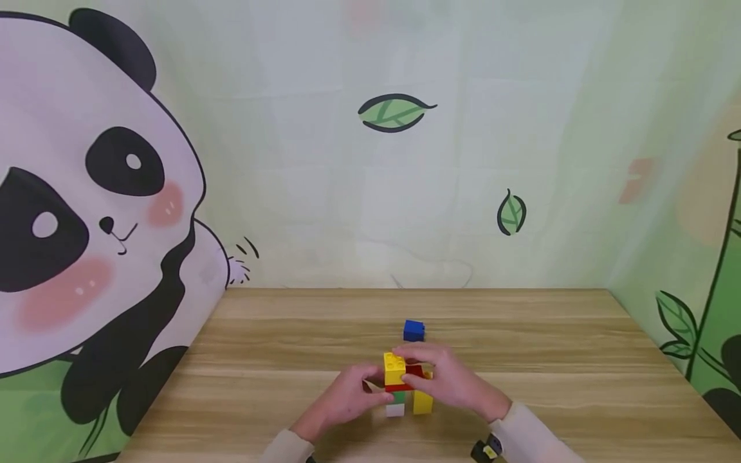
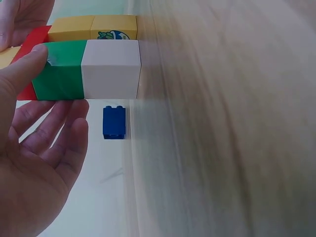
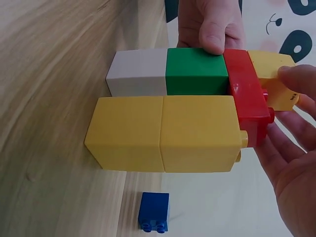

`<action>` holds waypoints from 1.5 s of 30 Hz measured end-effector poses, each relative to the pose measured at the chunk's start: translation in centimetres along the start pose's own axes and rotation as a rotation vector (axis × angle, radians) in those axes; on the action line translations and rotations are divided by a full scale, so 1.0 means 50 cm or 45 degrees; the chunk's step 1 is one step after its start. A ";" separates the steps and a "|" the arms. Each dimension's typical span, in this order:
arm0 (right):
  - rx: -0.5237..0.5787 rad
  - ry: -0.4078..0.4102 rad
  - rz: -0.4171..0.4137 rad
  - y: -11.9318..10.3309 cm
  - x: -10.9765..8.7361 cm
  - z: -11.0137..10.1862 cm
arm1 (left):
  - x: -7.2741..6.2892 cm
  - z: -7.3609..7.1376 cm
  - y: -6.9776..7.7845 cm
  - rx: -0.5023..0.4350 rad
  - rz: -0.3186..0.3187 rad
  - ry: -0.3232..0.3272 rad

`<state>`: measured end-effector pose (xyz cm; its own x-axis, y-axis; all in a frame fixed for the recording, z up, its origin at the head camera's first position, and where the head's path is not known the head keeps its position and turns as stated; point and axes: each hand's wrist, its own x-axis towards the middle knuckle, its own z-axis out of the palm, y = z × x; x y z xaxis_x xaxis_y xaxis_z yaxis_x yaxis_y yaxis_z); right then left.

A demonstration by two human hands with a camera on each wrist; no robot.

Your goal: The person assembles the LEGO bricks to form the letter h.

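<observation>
My left hand [image 1: 350,393] holds the stack at its green brick [image 2: 61,71], thumb on the near face near the red brick and fingers behind. Below the green brick is a white brick [image 3: 138,71]. A longer red brick [image 3: 245,91] lies across the top of the green one. On the red brick's left end sits a yellow brick [image 1: 395,368], which my right hand [image 1: 457,379] pinches between thumb and fingers. Next to the white and green bricks stands a column of two yellow bricks [image 3: 163,136], with studs showing at its top.
Behind the stack a blue brick [image 1: 413,330] lies on the wooden table [image 1: 260,341], its studs facing sideways. A panda-printed cloth [image 1: 301,161] hangs behind and beside the table. A dark wrist device [image 1: 486,448] is on the right sleeve.
</observation>
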<state>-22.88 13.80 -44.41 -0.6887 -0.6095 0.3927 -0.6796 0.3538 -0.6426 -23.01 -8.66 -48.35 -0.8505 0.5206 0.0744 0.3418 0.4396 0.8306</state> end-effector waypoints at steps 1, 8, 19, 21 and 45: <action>0.020 -0.011 0.015 0.000 0.000 0.000 | 0.000 -0.001 -0.001 -0.002 0.005 0.002; 0.075 -0.044 0.094 -0.002 -0.004 -0.004 | -0.006 -0.004 -0.008 -0.030 0.012 -0.003; -0.022 0.087 0.125 0.053 -0.001 -0.037 | -0.018 -0.015 -0.012 -0.027 -0.047 0.004; -0.078 0.108 0.115 0.069 0.001 -0.040 | -0.020 -0.017 -0.012 -0.024 -0.048 0.001; -0.176 -0.037 0.648 0.180 0.046 -0.030 | -0.027 -0.024 -0.012 -0.021 -0.080 0.001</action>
<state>-30.97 16.64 -48.28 -0.9342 -0.3552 0.0340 -0.2895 0.6990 -0.6539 -22.55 -10.48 -48.30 -0.8704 0.4919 0.0222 0.2810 0.4592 0.8427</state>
